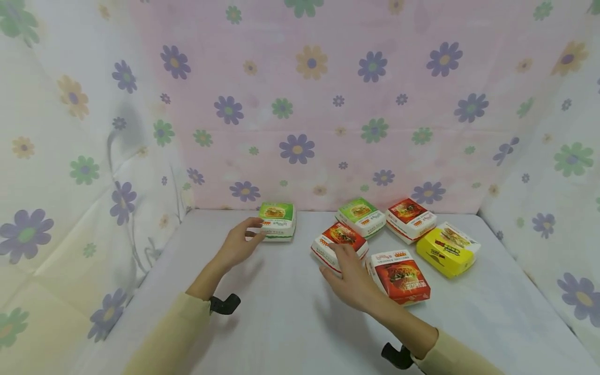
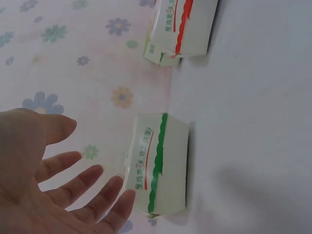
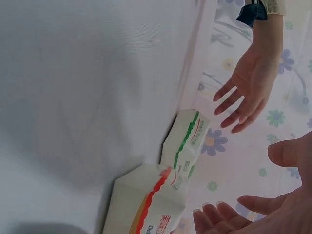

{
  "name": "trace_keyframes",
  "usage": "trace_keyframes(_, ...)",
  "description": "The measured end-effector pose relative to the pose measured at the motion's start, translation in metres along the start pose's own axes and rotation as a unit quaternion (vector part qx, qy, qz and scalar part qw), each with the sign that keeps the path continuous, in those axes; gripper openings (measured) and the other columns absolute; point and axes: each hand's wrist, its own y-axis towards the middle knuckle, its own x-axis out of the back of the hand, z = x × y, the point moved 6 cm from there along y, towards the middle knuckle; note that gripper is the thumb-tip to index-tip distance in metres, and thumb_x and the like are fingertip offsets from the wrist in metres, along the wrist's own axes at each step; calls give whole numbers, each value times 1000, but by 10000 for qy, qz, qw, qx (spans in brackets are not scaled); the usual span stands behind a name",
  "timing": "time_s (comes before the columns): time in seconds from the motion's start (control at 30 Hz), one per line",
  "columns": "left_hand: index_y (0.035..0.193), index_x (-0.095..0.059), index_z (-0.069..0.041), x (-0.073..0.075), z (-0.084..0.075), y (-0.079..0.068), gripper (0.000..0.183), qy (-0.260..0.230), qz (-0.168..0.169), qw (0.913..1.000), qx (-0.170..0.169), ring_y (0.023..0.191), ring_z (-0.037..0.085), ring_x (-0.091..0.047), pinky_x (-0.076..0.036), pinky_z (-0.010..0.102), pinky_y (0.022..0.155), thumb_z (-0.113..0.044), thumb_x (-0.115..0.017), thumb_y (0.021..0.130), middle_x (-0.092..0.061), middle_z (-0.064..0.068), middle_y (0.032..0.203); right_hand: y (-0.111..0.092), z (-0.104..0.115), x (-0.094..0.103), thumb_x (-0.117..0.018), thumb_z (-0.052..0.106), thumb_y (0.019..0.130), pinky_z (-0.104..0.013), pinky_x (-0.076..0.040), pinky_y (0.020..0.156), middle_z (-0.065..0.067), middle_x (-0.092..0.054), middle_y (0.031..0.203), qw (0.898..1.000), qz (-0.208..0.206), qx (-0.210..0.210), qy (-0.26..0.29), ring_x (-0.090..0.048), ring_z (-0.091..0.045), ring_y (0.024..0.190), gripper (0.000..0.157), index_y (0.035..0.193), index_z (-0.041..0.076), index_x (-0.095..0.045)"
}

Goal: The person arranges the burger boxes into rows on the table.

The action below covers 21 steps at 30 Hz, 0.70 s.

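My left hand (image 1: 239,244) is beside a green-and-white burger box (image 1: 277,221) at the back left, its fingers spread and loosely bent. In the left wrist view the thumb and fingers stand apart, with nothing held, and the fingertips overlap the edge of that box (image 2: 161,168). On the other side, my right hand (image 1: 353,278) hovers at the near side of a red-and-white burger box (image 1: 344,234), its fingers overlapping the box's front. The right wrist view shows this hand (image 3: 273,204) with relaxed fingers and thumb apart, next to a red-trimmed box (image 3: 141,202).
Right of centre lie a second green burger box (image 1: 361,214), a red one (image 1: 410,219) at the back, another red one (image 1: 400,276) in front, and a yellow one (image 1: 447,249). A flowered cloth backdrop (image 1: 328,172) borders the white table (image 1: 281,323).
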Motion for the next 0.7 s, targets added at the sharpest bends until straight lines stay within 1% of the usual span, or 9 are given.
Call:
trace_keyframes(0.1,144,-52,-7,-8,-9,-2,45,2,40,9996,-272,123,38,-60,-55,50,94,-23,-62,103,-57,17,142,-8,-7,5,-66,24,100,-60,-42,108,-20,-46,143,9998,-75,-108,-136,-48,-37,133,58,148,-2,-46)
trace_keyframes(0.2,144,-53,-7,-17,-17,-4,45,-59,136,9989,-446,122,34,-61,-54,49,97,-24,-64,103,-59,16,140,-15,-13,11,-66,26,101,-59,-45,105,-21,-45,142,9995,-33,-259,-182,-50,-37,130,59,148,-3,-45)
trace_keyframes(0.33,143,-53,-4,-30,-27,-4,46,-136,307,9971,-684,119,32,-63,-53,49,98,-21,-64,102,-60,18,138,-23,-21,16,-65,30,102,-58,-48,102,-23,-42,142,9981,202,-557,-168,-52,-36,126,64,150,-4,-41)
trace_keyframes(0.4,143,-54,-4,-36,-31,-4,45,-205,371,9962,-757,118,32,-63,-53,49,98,-19,-65,102,-60,20,139,-25,-25,17,-63,34,102,-59,-47,103,-25,-41,143,9969,352,-683,-148,-51,-37,127,69,152,-6,-38)
trace_keyframes(0.43,143,-54,-4,-39,-32,-3,44,-226,400,9960,-771,118,32,-64,-53,49,98,-19,-65,102,-59,20,140,-26,-26,18,-63,35,102,-59,-47,103,-26,-40,144,9963,427,-743,-115,-51,-37,127,71,152,-7,-35)
trace_keyframes(0.5,142,-55,-8,-46,-33,-1,43,-335,483,9959,-685,118,31,-64,-54,48,98,-21,-65,102,-59,18,141,-28,-30,18,-62,40,102,-59,-48,101,-29,-39,145,9948,568,-843,-69,-52,-38,126,77,153,-10,-32)
trace_keyframes(0.6,143,-55,-15,-56,-33,1,43,-482,692,9952,-500,122,29,-62,-54,47,98,-26,-65,102,-59,13,143,-29,-36,16,-60,45,102,-63,-44,104,-37,-31,153,9917,775,-1023,78,-51,-45,129,89,154,-16,-21)
trace_keyframes(0.7,145,-54,-20,-67,-34,5,46,-639,940,9930,-312,125,29,-59,-54,47,98,-32,-65,102,-58,8,143,-28,-42,13,-59,44,103,-66,-35,111,-37,-15,162,9870,967,-1216,419,-38,-50,141,94,157,-14,-10)
